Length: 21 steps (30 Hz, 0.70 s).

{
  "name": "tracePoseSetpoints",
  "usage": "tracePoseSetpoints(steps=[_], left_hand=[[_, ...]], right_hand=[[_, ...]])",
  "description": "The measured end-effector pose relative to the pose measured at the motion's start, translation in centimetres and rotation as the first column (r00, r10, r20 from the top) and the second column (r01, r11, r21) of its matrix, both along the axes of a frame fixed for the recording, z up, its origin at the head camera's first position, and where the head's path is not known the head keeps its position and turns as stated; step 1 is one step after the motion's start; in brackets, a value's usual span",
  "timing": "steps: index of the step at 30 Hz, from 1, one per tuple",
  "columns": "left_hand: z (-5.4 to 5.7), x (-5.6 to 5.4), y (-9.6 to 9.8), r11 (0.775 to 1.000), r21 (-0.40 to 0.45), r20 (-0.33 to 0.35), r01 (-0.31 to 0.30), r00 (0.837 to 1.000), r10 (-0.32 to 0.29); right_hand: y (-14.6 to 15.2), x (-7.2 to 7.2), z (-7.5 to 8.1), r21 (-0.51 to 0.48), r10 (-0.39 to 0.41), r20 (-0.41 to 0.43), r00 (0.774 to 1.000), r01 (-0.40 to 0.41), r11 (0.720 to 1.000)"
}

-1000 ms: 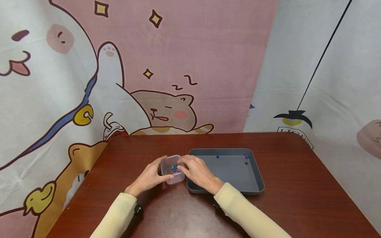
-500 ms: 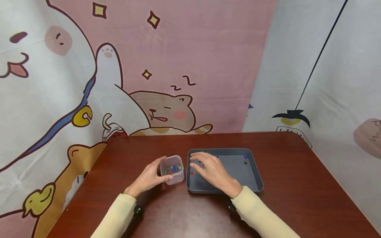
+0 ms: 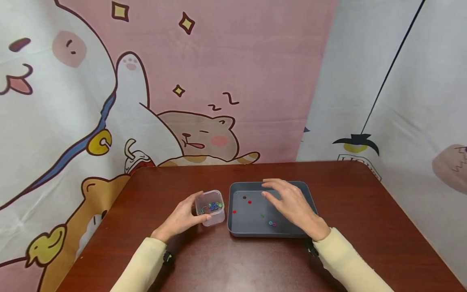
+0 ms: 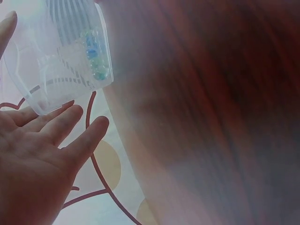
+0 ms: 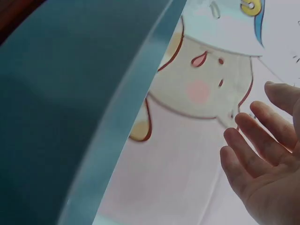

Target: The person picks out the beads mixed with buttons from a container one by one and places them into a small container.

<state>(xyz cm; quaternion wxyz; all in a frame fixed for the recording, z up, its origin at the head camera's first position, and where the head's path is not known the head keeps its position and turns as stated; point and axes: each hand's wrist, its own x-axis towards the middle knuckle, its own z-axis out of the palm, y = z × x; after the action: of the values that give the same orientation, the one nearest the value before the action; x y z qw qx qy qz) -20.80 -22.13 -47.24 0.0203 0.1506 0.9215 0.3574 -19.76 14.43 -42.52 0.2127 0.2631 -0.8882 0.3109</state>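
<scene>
My left hand point(image 3: 181, 217) grips a small clear plastic container point(image 3: 216, 219) on the table, thumb on its near side and fingers round the far side. Blue and green beads point(image 3: 213, 206) and what looks like a thin string lie inside; they also show through the wall in the left wrist view. Above the right part of a grey tray point(image 3: 255, 235) is my right hand point(image 3: 293, 207), fingers loosely bent and apart, nothing visible between them. Small beads are scattered in the tray: red point(image 3: 249, 202), green point(image 3: 262, 215), light blue point(image 3: 270, 223) and others. My hand hides its right side.
The tray sits just right of the container on a dark red-brown wooden table point(image 3: 175, 267). A printed cloth with cartoon animals point(image 3: 204, 138) hangs behind the table's far edge. In the right wrist view the tray's wall point(image 5: 124, 112) runs beside my right hand.
My right hand has moved right, from the container to over the tray's right side, uncovering beads at the tray's left and near side. The left hand stays on the container.
</scene>
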Motion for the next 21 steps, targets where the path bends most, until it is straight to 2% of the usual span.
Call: tracePoseSetpoints(steps=[11,21], left_hand=[[0.2,0.2,0.0,1.000,-0.004,0.005,-0.002,1.000,0.002],[0.2,0.1,0.1,1.000,0.006,0.011,-0.003,1.000,0.003]], right_hand=[[5.2,-1.1,-1.2,0.052,-0.081,-0.059,0.995,0.084,0.995],[7.9,-1.8,-2.1,0.124,-0.145,-0.025,0.989,0.147,0.981]])
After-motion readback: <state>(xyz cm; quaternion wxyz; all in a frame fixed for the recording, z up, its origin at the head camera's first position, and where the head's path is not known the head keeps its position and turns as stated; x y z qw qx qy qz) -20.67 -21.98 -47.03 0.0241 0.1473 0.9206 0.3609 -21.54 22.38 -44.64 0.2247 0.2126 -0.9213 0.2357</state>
